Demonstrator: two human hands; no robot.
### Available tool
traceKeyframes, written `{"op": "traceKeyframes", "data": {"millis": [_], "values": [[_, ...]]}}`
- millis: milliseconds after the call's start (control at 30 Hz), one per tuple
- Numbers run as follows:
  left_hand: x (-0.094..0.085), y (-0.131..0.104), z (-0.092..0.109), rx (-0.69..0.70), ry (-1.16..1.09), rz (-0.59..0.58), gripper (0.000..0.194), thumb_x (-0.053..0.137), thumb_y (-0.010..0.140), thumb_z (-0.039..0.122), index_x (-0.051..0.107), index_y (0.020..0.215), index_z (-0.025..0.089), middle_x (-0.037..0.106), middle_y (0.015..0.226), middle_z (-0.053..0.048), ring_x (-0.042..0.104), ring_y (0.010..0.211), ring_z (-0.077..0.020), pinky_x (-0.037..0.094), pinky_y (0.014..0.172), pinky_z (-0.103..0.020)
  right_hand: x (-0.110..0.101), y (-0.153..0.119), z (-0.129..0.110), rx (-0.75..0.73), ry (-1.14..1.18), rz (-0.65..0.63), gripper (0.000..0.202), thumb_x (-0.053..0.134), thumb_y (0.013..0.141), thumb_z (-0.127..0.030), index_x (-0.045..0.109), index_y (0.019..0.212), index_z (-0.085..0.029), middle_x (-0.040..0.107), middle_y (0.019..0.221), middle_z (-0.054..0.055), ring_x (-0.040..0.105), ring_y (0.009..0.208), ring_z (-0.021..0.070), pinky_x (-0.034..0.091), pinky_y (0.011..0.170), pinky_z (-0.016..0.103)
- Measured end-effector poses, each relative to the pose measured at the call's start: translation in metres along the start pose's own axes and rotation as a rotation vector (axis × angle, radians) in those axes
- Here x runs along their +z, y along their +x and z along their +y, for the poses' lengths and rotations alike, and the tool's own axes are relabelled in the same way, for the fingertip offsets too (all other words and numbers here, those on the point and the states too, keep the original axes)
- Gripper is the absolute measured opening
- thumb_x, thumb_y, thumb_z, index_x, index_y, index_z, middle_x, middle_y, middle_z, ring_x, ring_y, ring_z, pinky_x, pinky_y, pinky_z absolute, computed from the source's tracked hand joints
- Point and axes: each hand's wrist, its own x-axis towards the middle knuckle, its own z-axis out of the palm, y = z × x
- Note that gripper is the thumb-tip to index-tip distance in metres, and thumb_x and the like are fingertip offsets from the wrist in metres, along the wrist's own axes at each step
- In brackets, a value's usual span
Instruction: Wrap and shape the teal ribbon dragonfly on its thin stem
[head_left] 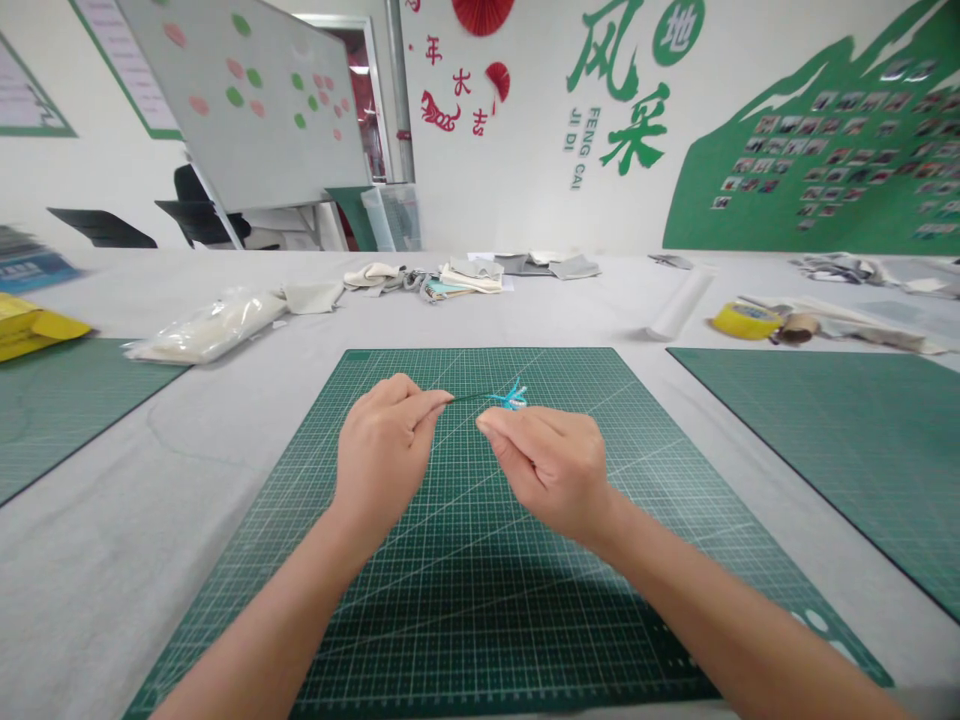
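Over the green cutting mat (pixel 465 620), both of my hands are raised close together. My left hand (pixel 386 450) pinches the end of a thin dark cord (pixel 471 397) between thumb and forefinger. The cord runs taut to the right, to a small bright-blue piece (pixel 514 397) with thin strands and white bead-like bits. My right hand (pixel 551 460) is closed in a pinch just below and in front of that piece. What its fingertips grip is hidden.
Green mats (pixel 840 450) lie on both sides. Behind are a clear plastic packet (pixel 210 325), fabric scraps (pixel 465 275), a yellow tape roll (pixel 746 320) and a clear rolled sheet (pixel 681 303). A yellow package (pixel 37 325) lies at the left edge.
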Motion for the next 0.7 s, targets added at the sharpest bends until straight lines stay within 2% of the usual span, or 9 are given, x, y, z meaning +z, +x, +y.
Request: {"op": "traceKeyframes", "data": {"millis": [333, 700], "values": [[-0.002, -0.001, 0.005, 0.207, 0.049, -0.127, 0.022, 0.052, 0.093, 0.021, 0.074, 0.098, 0.022, 0.059, 0.076, -0.002, 0.051, 0.072, -0.0163, 0.036, 0.066, -0.032, -0.011, 0.005, 0.016, 0.103, -0.05, 0.047, 0.015, 0.056, 0.09, -0.014, 0.07, 0.083, -0.016, 0.073, 0.074, 0.002, 0.066, 0.064, 0.0125, 0.046, 0.058, 0.024], [-0.002, 0.0, 0.008, 0.323, 0.022, -0.195, 0.023, 0.05, 0.093, 0.016, 0.072, 0.097, 0.022, 0.061, 0.079, -0.002, 0.05, 0.072, -0.0157, 0.033, 0.065, -0.032, -0.01, 0.008, 0.025, 0.176, -0.02, 0.03, 0.017, 0.055, 0.091, -0.018, 0.07, 0.084, -0.019, 0.074, 0.077, 0.001, 0.067, 0.067, 0.0118, 0.048, 0.061, 0.023]]}}
